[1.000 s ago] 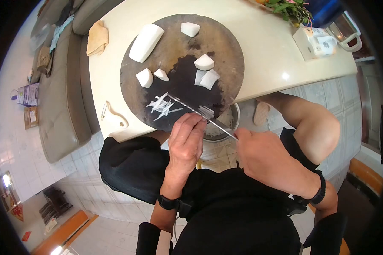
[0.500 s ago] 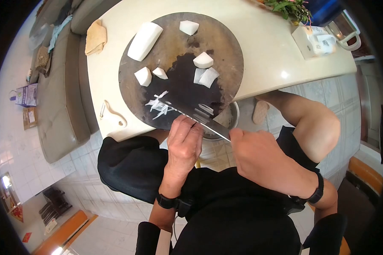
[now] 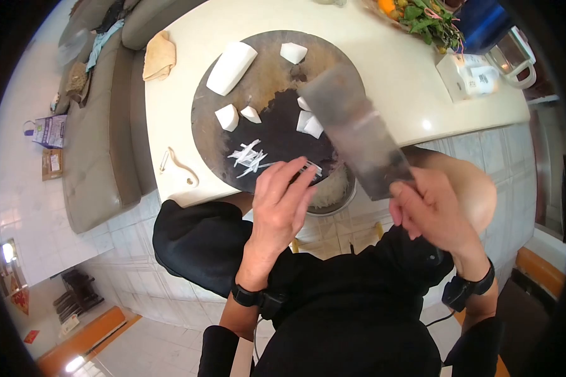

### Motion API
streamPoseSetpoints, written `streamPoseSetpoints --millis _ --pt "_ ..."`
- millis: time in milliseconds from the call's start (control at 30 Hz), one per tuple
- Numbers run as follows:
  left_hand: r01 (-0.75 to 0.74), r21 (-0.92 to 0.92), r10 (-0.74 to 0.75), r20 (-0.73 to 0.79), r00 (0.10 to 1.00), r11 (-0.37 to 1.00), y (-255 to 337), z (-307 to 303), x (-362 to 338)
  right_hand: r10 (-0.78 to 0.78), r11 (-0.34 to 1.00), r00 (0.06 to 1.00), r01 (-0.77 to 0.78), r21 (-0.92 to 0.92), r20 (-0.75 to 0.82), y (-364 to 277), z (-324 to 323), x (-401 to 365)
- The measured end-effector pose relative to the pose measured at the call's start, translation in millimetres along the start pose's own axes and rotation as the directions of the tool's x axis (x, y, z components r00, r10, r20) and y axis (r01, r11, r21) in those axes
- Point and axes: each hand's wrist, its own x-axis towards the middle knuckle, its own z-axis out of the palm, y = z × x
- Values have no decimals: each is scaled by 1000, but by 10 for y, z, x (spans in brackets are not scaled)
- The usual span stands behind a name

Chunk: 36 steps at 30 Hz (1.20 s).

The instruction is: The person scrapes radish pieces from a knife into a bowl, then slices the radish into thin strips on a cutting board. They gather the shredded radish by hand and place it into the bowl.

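Note:
My right hand (image 3: pixel 435 210) grips a wide cleaver (image 3: pixel 361 129), its blade slanting up and left over the right side of the round board (image 3: pixel 277 47). Spread fingers of my left hand (image 3: pixel 282 204) touch a few white strips (image 3: pixel 312 168) at the board's near edge. To their left lies a pile of thin white shreds (image 3: pixel 249 157). A large peeled white piece (image 3: pixel 232 68) rests at the board's upper left, with a chunk (image 3: pixel 293 53) at the top and small pieces (image 3: pixel 227 117) at the left. The blade partly hides other white pieces (image 3: pixel 309 124).
Below the board's near edge is a metal bowl (image 3: pixel 333 195) with white shreds. A peeler (image 3: pixel 181 168) and folded cloth (image 3: pixel 160 56) lie on the left of the table. A tissue box (image 3: pixel 468 76), glass jug (image 3: pixel 512 56) and greens (image 3: pixel 431 24) are at upper right.
The cleaver has lifted away from my left hand and swung right, its blade now pointing up and left. My left fingers have spread over the strips. The whole view has shifted slightly.

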Motion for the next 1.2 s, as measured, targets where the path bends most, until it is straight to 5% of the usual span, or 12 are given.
streamPoseSetpoints --millis 33,100,433,667,767,1033,1200 --pt "-2 9 2 -4 1000 1000 20 -21 55 48 988 999 -49 146 5 4 -53 15" --pt "-80 99 61 181 982 992 43 -47 154 -10 988 1000 14 155 -26 38 -136 57" --pt "-96 70 77 235 969 993 -124 -221 137 -78 955 992 102 279 -96 87 -222 91" --pt "-20 381 36 -35 999 925 -387 -194 184 -119 954 988 141 266 -96 130 -225 64" --pt "58 347 -21 -109 994 936 -404 -175 271 -129 953 986 152 260 -104 136 -231 60" --pt "74 240 -43 -131 990 968 -186 22 589 -105 951 988 134 279 -115 180 -250 55" --pt "137 268 -139 -12 990 953 -51 205 689 -71 954 989 105 281 -127 155 -219 49"
